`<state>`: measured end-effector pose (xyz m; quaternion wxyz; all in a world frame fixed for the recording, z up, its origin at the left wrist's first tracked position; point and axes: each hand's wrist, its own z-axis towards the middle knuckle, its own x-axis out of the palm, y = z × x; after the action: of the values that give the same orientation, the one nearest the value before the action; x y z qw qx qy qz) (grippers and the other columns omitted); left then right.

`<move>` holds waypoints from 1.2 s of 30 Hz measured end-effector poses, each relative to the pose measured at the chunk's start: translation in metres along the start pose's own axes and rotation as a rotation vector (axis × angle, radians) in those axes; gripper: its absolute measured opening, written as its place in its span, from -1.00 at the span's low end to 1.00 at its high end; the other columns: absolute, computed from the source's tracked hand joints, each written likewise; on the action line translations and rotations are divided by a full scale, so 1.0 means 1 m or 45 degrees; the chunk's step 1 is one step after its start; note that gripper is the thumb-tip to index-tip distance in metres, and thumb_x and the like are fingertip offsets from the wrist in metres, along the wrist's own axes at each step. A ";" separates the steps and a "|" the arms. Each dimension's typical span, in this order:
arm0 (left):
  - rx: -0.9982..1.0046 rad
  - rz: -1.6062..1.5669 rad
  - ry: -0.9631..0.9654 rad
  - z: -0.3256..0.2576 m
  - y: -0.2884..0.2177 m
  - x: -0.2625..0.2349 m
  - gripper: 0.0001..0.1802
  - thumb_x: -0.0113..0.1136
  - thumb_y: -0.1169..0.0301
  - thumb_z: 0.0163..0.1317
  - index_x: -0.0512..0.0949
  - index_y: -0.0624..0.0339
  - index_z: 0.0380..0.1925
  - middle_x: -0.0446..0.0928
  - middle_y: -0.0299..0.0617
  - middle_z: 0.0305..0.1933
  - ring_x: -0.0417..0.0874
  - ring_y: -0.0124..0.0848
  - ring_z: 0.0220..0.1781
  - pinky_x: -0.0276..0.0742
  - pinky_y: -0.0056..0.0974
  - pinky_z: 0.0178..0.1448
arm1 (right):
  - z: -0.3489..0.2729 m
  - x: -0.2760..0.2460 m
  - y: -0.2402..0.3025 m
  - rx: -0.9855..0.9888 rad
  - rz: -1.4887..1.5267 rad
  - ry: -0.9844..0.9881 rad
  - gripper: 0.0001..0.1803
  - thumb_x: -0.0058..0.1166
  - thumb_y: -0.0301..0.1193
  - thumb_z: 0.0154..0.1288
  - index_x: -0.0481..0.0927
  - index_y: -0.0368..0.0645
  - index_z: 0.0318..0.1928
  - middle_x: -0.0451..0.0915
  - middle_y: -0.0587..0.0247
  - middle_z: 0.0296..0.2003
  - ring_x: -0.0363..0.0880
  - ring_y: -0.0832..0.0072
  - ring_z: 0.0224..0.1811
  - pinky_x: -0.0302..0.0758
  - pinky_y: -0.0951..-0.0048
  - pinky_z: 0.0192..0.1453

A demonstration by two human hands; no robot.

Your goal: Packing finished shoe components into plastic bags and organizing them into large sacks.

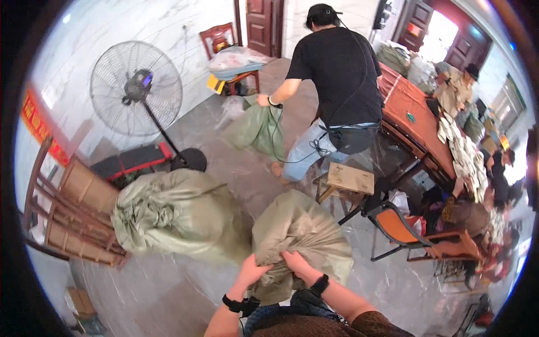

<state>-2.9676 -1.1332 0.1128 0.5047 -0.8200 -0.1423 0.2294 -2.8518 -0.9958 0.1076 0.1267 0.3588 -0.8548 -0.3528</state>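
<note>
A bulging greenish-tan woven sack stands on the floor right in front of me. My left hand grips its gathered cloth on the near side, fingers closed on the fabric. Close beside it, my right hand is closed on the same bunched cloth. What the sack contains is hidden. To its left lies a second full sack, pale green and creased, which neither hand touches.
A co-worker bends ahead, holding a green sack. A pedestal fan and wooden chairs are at left. A wooden stool, an orange chair and a long table stand right, with seated people beyond.
</note>
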 end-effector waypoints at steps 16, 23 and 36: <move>-0.168 1.006 0.405 0.160 0.148 -0.063 -0.40 0.39 0.20 -0.08 0.54 0.27 -0.02 0.61 0.14 -0.07 0.60 0.07 0.01 0.52 -0.02 0.06 | 0.012 -0.093 -0.108 0.105 0.079 -0.269 -0.45 0.16 0.19 0.12 0.69 -0.09 -0.42 0.64 0.39 -0.50 0.57 0.65 -0.48 0.47 0.55 -0.42; 0.002 1.416 0.324 0.145 0.134 -0.058 -0.19 0.42 -0.04 -0.16 0.54 0.40 -0.02 0.38 0.31 0.19 0.39 0.15 0.24 0.36 0.00 0.27 | -0.044 -0.151 -0.250 0.342 0.532 -0.986 -0.60 0.17 -0.12 0.22 0.64 -0.20 -0.13 0.65 0.30 -0.38 0.59 0.56 -0.43 0.49 0.48 -0.42; -0.357 1.334 0.693 0.168 0.083 -0.010 -0.36 0.17 -0.05 0.23 0.53 0.28 0.08 0.55 -0.05 0.07 0.50 -0.17 0.08 0.40 -0.15 0.18 | -0.210 -0.162 -0.300 0.512 -0.162 -1.155 -0.59 0.05 -0.04 0.17 0.68 -0.03 -0.13 0.68 0.07 -0.15 0.61 0.12 -0.04 0.51 0.18 0.08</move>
<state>-3.0634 -1.0477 -0.0239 0.2299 -0.8689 0.3856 0.2086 -2.4809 -1.1379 0.0563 -0.3514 0.2380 -0.8513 -0.3086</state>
